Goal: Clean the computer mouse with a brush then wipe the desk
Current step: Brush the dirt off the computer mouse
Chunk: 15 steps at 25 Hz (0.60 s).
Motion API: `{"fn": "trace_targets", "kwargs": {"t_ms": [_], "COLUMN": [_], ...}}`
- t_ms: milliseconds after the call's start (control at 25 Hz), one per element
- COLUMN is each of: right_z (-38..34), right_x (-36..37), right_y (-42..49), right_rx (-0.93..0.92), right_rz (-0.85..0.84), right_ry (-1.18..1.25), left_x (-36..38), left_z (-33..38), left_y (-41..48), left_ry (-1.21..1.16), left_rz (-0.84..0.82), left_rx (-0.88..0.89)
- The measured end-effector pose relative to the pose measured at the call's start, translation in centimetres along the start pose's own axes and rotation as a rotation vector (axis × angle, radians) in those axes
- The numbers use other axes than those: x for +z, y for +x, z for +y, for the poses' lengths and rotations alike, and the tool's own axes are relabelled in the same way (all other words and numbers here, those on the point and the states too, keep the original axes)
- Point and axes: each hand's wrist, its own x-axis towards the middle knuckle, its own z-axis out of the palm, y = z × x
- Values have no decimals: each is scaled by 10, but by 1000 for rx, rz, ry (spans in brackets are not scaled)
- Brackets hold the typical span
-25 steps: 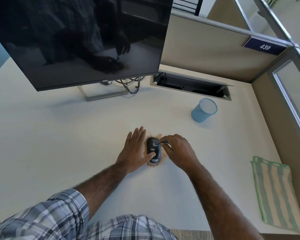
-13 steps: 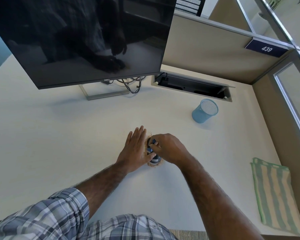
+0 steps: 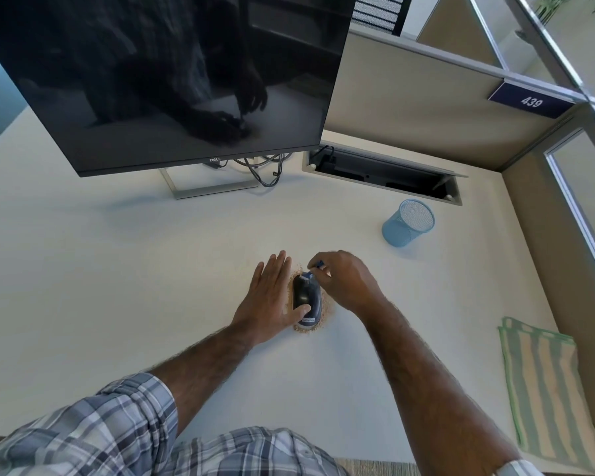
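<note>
The mouse (image 3: pixel 306 298) sits about mid-desk, a bit toward the near edge, ringed by tan crumbs (image 3: pixel 325 313). The left hand (image 3: pixel 272 297) lies flat just beside it, fingers straight on the desk (image 3: pixel 117 269) and thumb pressing the mouse's back end, same bracing as a second ago. The right hand (image 3: pixel 346 281) pinches a small blue brush (image 3: pixel 312 271) in curled fingertips. Half a second back that hand was over the middle of the mouse. Now it's at the front tip, bristles on the nose, so the sweep looks like it's pushing grit off the far end.

Brushing seems well along, but the crumbs around the base mean the desk wipe isn't done yet. The striped cloth (image 3: pixel 543 383) lies untouched by the right edge, well apart. A blue mesh cup (image 3: pixel 407 223) stands toward the far right.
</note>
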Motion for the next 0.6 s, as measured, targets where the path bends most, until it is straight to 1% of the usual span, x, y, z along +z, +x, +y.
{"fn": "trace_targets", "kwargs": {"t_ms": [80,200,280,360,440,480,600], "right_z": [2,5,4,4,7,9,10], "right_x": [1,2,4,5,4,4,3], "right_y": [0,1,1,3,2,2,-2], "right_rx": [6,20,-8,-12,18,30,58], "right_rz": [-43,24,-13,-47,15,32,-57], "right_ry": [6,-3,37,-5,-38,-6,100], "left_x": [2,3,4,5,5,5,6], "left_z": [0,-2,-3,-3,-3,-4,-4], "left_y": [1,1,1,1,2,2,2], "left_ry": [16,19,22,23,23,25,26], "left_rz": [1,3,4,5,6,8,7], "left_rx": [4,3,5,7,5,3,4]}}
